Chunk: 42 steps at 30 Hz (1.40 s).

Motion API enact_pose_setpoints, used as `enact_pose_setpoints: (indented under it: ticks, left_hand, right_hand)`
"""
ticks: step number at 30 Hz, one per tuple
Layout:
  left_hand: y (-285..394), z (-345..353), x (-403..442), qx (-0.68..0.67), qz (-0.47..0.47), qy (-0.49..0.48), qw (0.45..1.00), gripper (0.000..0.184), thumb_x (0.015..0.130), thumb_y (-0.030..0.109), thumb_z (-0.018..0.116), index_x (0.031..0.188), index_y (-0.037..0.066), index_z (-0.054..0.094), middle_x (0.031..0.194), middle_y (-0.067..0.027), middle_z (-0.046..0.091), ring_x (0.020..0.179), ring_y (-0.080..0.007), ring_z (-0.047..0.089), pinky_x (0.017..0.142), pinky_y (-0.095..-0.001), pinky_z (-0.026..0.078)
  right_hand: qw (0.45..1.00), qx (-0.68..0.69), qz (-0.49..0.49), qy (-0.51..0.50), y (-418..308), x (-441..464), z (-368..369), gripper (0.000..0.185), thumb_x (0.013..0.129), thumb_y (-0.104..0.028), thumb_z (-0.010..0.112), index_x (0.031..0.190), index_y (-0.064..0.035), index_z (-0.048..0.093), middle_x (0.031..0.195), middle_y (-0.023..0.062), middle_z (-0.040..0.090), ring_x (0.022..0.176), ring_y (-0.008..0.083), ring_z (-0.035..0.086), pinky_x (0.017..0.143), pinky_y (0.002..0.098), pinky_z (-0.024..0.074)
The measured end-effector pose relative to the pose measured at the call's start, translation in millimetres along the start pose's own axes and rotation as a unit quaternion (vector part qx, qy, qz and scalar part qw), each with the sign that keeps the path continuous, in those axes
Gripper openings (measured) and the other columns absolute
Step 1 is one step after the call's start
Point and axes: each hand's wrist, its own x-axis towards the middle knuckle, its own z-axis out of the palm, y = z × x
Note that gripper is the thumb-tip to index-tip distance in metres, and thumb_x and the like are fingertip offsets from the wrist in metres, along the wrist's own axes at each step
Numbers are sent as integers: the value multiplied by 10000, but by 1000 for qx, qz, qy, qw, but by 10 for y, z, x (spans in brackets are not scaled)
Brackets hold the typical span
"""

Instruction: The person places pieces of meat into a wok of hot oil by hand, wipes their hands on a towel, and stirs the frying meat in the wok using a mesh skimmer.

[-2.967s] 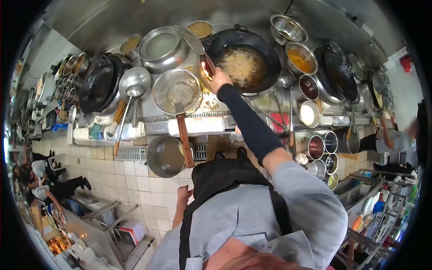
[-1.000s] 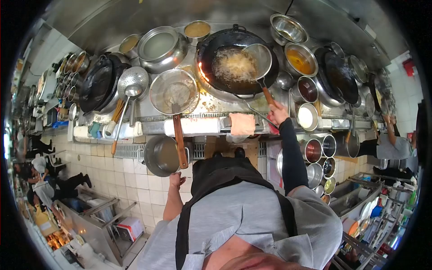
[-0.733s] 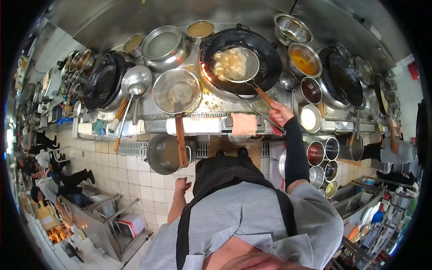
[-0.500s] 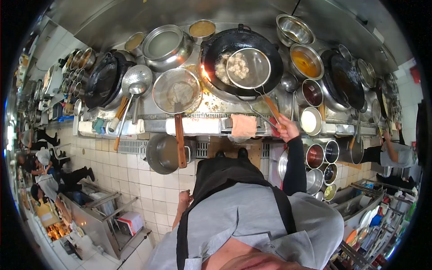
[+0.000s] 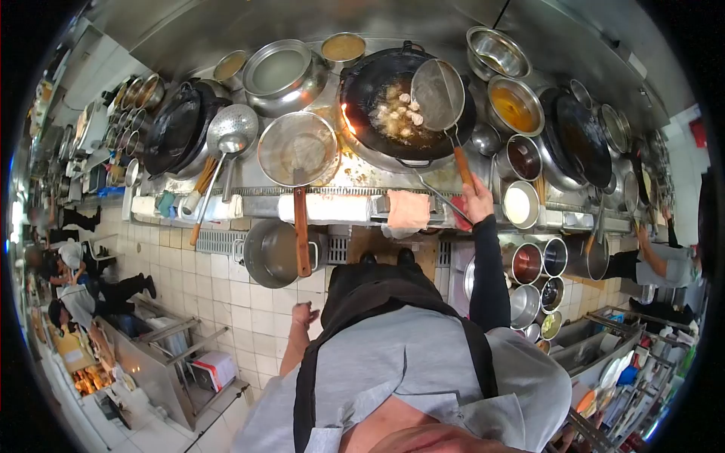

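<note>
My right hand (image 5: pixel 477 202) is closed around the wooden handle of a mesh strainer (image 5: pixel 438 92). The strainer's bowl is tilted over the right side of a black wok (image 5: pixel 362 75). Pale food pieces (image 5: pixel 396 117) lie in bubbling oil in the wok, some right beside the strainer's rim. Flame (image 5: pixel 347 119) shows at the wok's left edge. My left hand (image 5: pixel 303 313) hangs low beside my apron, away from the stove, its fingers loosely curled with nothing visible in them.
Left of the wok, a second strainer (image 5: pixel 298 149) rests with its handle over the counter edge, near a perforated ladle (image 5: pixel 232 128). A bowl of orange liquid (image 5: pixel 515 106) stands to the right. A large pot (image 5: pixel 276 253) is below the counter. Other people (image 5: pixel 79 264) are at far left and right.
The strainer has shifted right and tilted, and the food pieces now lie in bubbling oil beside it. My right hand has moved slightly up; my left hand slightly left and up.
</note>
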Motion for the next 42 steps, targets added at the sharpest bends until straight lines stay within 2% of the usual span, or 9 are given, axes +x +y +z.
enact_pose_setpoints:
  ticks: [3,9,12,19,25,30,32,39,42]
  left_hand:
    - [455,139,-179,-10,19,18,1000,331,967,125,590,1234,-51,506,1036,-195,628,792,-333,700,569,-371,600]
    - [504,127,-188,2,30,11,999,369,972,126,587,1282,-54,499,1076,-204,628,794,-328,705,566,-358,602]
    - [224,79,-102,11,-1,5,1000,364,982,129,576,1295,-49,520,1128,-211,626,794,-322,705,569,-354,608]
    - [-433,-322,-9,376,162,-87,908,278,963,153,595,1178,-23,581,964,-166,660,780,-306,710,587,-387,614]
    - [-233,-94,-586,14,-25,58,998,274,956,127,598,1149,-60,547,932,-180,644,763,-311,718,582,-374,625]
    - [-159,46,-789,126,67,44,989,299,965,121,590,1182,-79,541,946,-180,647,765,-315,719,578,-358,611]
    - [-124,163,-900,106,97,52,988,308,966,121,589,1192,-82,542,944,-176,644,760,-311,718,576,-353,603]
    - [-882,20,-604,375,371,-84,845,266,922,262,652,989,6,629,824,-165,676,779,-358,709,614,-435,571]
    - [-1000,61,-355,684,340,-15,645,384,843,464,686,870,85,631,820,-120,706,833,-364,687,725,-456,564]
  right_hand:
    - [932,-264,-228,100,-381,-93,188,532,985,-204,599,1479,-50,476,963,111,734,810,261,692,756,388,550]
    - [941,-117,-313,48,-458,-180,963,532,1026,-228,566,1489,-1,434,1349,167,638,1029,295,690,885,404,531]
    - [989,57,-77,-114,-469,-517,1537,540,1032,-265,583,1506,-61,425,962,52,646,615,59,530,514,203,448]
    - [840,295,303,-338,414,-547,2645,393,1036,-274,562,1375,-88,490,746,29,552,514,63,431,379,209,323]
    - [872,17,219,-438,1507,-543,2412,390,1014,-432,593,1190,-87,643,895,28,672,775,107,645,613,232,517]
    - [807,-286,-66,-513,2381,-312,1195,413,903,-328,614,590,-58,616,500,74,568,413,190,550,415,378,421]
    - [846,-208,254,-419,2631,-335,840,340,865,-285,665,633,-39,627,539,78,596,421,198,569,412,361,433]
    - [834,-328,299,-328,4332,-34,-149,344,936,-255,558,687,-49,675,668,139,650,547,271,623,517,430,481]
    - [838,-312,311,-321,4978,74,-179,361,942,-245,526,701,-58,720,734,161,708,611,304,685,575,455,529]
